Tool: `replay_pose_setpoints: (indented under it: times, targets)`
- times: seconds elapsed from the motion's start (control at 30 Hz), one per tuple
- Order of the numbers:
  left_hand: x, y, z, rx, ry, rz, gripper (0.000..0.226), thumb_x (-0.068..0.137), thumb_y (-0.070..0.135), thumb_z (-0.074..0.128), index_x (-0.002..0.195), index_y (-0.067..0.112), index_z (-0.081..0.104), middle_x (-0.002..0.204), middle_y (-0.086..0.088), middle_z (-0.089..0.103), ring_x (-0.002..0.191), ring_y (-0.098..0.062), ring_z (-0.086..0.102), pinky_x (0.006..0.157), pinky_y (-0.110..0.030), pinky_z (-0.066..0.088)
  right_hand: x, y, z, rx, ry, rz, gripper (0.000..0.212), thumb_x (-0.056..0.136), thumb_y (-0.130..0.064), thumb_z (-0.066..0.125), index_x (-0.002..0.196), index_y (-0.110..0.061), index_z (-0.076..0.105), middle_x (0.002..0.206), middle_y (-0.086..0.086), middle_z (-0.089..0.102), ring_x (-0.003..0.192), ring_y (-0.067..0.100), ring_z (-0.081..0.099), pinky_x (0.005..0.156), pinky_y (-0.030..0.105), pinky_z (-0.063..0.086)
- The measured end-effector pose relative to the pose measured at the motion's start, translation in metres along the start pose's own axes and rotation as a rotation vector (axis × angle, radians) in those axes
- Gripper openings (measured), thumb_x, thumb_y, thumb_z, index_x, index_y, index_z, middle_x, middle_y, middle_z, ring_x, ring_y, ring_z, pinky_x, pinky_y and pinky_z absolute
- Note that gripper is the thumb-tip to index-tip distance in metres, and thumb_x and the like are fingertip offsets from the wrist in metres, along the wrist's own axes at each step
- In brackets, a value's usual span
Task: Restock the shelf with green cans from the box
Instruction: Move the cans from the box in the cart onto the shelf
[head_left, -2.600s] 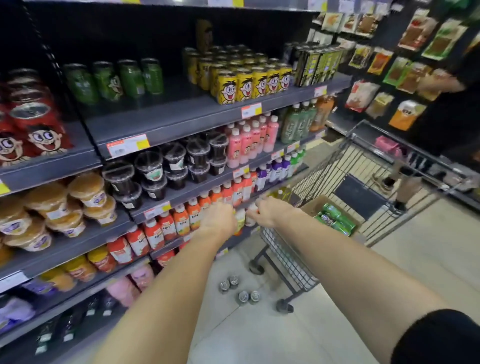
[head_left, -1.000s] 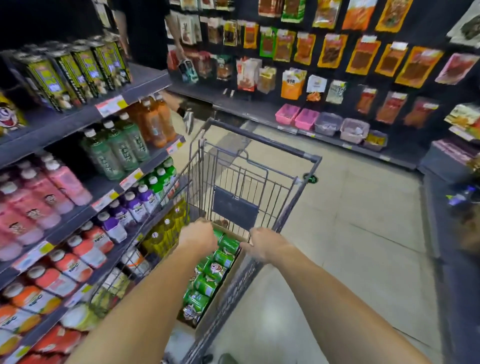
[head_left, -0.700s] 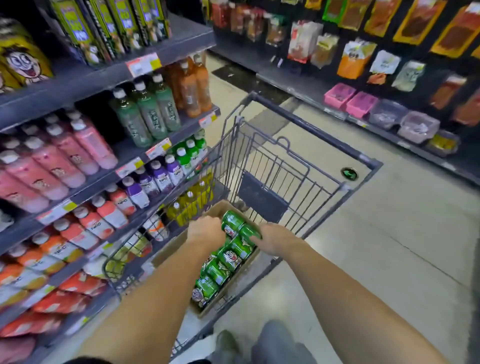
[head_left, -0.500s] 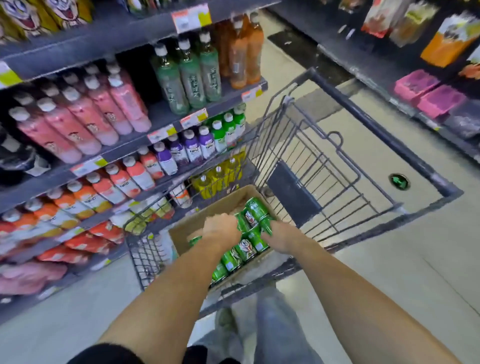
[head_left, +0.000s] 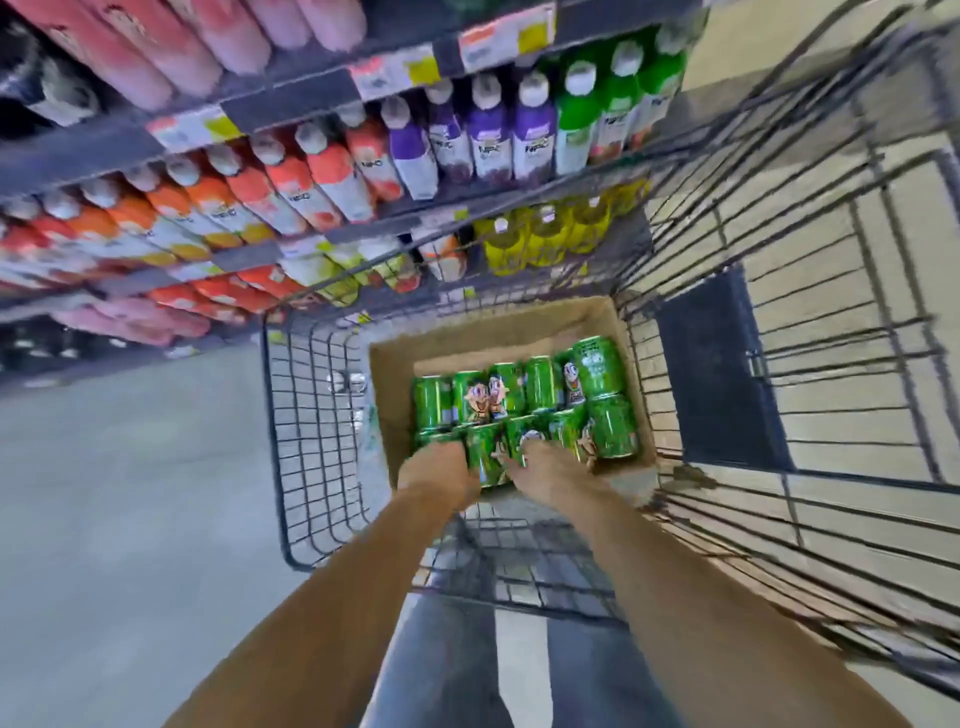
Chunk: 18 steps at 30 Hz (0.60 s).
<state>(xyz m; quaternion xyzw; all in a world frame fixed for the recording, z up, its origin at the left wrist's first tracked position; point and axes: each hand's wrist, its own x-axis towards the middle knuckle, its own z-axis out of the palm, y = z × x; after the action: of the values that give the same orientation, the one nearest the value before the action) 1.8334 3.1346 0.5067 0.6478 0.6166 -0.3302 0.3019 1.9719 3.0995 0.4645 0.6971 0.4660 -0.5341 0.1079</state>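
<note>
A brown cardboard box (head_left: 396, 374) sits in the wire shopping cart (head_left: 311, 415). Two rows of green cans (head_left: 541, 384) with a cartoon face lie on their sides in it. Both my hands are down in the near end of the box. My left hand (head_left: 436, 474) curls its fingers over the near-left green can (head_left: 441, 441). My right hand (head_left: 551, 470) curls its fingers over a near-row green can (head_left: 566, 434) beside it. One more green can (head_left: 485, 457) shows between the two hands. The view is motion-blurred.
Shelves on the left hold orange, red, purple (head_left: 488, 140) and green (head_left: 576, 124) bottles, with yellow bottles (head_left: 545, 239) lower down behind the cart's wire side. The cart's dark panel (head_left: 711, 374) is at the right. Grey floor (head_left: 130, 493) lies on the left, and my legs show below the cart.
The view turned from the shelf down into the cart. Both hands dropped from above the box onto the near row of green cans.
</note>
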Motion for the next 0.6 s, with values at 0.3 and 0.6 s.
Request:
replay_pose_setpoints:
  times: [0.3,0.6]
  targets:
    - [0.071,-0.048,0.046,-0.393,0.023,-0.245,0.041,0.089,0.037,0.062,0.117,0.008,0.057,0.111,-0.014,0.065,0.102,-0.03,0.063,0.086,-0.037,0.052,0.056,-0.033,0.054,0.123,0.162,0.103,0.042,0.091,-0.034,0.065,0.115,-0.002,0.055,0.117,0.014,0.054,0.106,0.029,0.057,0.088,0.035,0.047]
    - [0.09,-0.067,0.089,-0.705,0.006,-0.273,0.046,0.084,0.045,0.068,0.116,0.013,0.059,0.108,-0.009,0.068,0.089,-0.024,0.061,0.082,-0.03,0.051,0.067,-0.043,0.073,-0.05,0.276,0.083,0.049,0.091,-0.037,0.065,0.124,-0.002,0.054,0.131,0.015,0.047,0.116,0.026,0.052,0.097,0.031,0.044]
